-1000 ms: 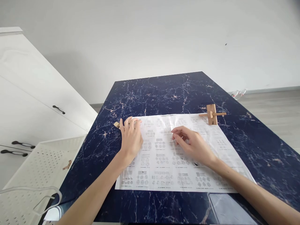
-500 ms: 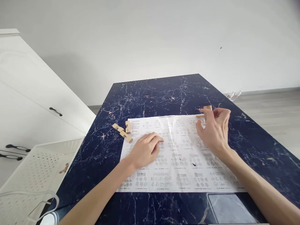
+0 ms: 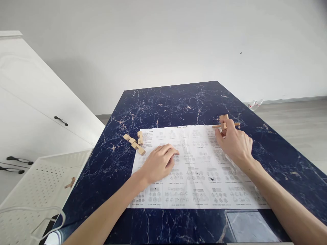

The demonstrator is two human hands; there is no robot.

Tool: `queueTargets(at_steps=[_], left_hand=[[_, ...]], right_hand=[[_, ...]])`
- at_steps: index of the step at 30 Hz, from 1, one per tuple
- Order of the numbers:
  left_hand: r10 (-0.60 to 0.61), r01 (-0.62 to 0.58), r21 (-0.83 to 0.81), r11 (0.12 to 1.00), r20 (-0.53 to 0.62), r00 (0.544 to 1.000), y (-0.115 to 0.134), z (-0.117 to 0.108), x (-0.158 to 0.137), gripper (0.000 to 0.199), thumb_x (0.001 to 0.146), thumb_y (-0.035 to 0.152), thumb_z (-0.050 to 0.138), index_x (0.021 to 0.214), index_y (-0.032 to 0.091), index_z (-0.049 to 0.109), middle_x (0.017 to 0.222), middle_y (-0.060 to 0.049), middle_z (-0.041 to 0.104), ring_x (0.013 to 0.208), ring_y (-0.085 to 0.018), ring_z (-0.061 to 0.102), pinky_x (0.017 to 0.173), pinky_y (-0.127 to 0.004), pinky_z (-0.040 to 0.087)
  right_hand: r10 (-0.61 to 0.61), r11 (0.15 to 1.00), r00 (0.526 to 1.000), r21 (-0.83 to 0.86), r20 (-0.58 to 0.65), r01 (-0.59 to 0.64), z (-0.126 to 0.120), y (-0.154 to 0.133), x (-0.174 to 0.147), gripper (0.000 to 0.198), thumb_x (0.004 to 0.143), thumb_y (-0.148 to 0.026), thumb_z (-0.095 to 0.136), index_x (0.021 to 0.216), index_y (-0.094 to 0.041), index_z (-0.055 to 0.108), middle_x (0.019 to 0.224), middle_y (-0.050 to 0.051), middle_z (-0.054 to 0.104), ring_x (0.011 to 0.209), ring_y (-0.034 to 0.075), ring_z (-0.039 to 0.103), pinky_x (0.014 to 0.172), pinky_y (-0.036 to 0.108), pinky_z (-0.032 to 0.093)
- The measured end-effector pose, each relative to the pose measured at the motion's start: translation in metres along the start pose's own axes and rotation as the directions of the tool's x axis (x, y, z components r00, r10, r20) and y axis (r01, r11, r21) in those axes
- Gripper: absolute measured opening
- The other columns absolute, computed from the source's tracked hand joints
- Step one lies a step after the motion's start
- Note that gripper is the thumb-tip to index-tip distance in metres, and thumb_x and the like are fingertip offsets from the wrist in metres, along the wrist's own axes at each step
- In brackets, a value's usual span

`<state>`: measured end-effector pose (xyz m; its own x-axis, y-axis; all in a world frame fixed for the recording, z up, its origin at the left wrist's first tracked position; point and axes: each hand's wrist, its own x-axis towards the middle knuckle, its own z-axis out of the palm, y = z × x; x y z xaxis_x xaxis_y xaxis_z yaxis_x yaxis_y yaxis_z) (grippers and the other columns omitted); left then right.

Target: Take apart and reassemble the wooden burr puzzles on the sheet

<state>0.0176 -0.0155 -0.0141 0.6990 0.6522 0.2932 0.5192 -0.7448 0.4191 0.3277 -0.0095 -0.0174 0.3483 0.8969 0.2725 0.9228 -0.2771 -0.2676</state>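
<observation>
My left hand point(image 3: 160, 161) lies on a large printed sheet point(image 3: 187, 200), its fingers loosely bent and nothing held. At the sheet's far right corner, my right hand point(image 3: 236, 141) has its thumb and index finger closed around a wooden puzzle piece point(image 3: 224, 117). A thin wooden stick point(image 3: 217, 126) runs crosswise by that piece, passing partly behind the fingers. Left of the left hand are several notched wooden puzzle pieces: one piece point(image 3: 140, 137) on the sheet's corner, another point(image 3: 138, 148) across its edge, and a third point(image 3: 129, 139) on the table.
The dark blue marbled table point(image 3: 163, 105) stands before a pale wall. A grey flat rectangular thing point(image 3: 252, 226) lies at its near right. On the left are a white cabinet point(image 3: 51, 112) and a perforated white surface point(image 3: 46, 177) with a wooden piece point(image 3: 69, 183) and a cable point(image 3: 28, 208).
My right hand has shifted slightly nearer and its spread fingers have come together at the wooden piece. More of the piece and stick shows. My left hand stays still.
</observation>
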Motion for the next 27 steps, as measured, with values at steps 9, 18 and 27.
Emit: queueTargets(at_steps=[9,18,27], left_hand=[[-0.183,0.175,-0.179,0.968,-0.026,0.983,0.009,-0.005,0.001,0.024,0.106,0.03,0.056,0.128,0.022,0.06,0.116,-0.008,0.069,0.101,-0.024,0.067,0.092,-0.046,0.057],[-0.309,0.335,-0.727,0.599,0.176,0.935,0.012,-0.012,-0.001,0.092,0.086,0.06,0.083,0.161,0.031,0.039,0.159,-0.015,0.052,0.138,-0.037,0.059,0.115,-0.056,0.05],[-0.277,0.235,-0.709,0.665,0.058,0.959,0.009,-0.019,0.002,0.084,0.073,0.048,0.095,0.146,0.028,0.06,0.15,-0.012,0.064,0.141,-0.038,0.059,0.12,-0.056,0.046]], right_hand=[[-0.202,0.668,0.958,0.687,-0.202,0.286,-0.01,-0.027,-0.026,0.031,0.114,-0.044,0.04,0.118,-0.023,0.062,0.078,0.004,0.07,0.062,0.018,0.064,0.06,0.03,0.049],[-0.626,0.461,0.763,0.866,0.164,0.192,-0.01,-0.052,-0.061,0.032,0.115,-0.04,0.041,0.141,-0.025,0.05,0.087,0.004,0.073,0.073,0.02,0.066,0.07,0.034,0.055],[-0.64,0.543,0.722,0.82,0.265,0.181,-0.014,-0.055,-0.06,0.021,0.109,-0.04,0.052,0.099,-0.024,0.061,0.074,0.0,0.071,0.062,0.017,0.062,0.061,0.03,0.045]])
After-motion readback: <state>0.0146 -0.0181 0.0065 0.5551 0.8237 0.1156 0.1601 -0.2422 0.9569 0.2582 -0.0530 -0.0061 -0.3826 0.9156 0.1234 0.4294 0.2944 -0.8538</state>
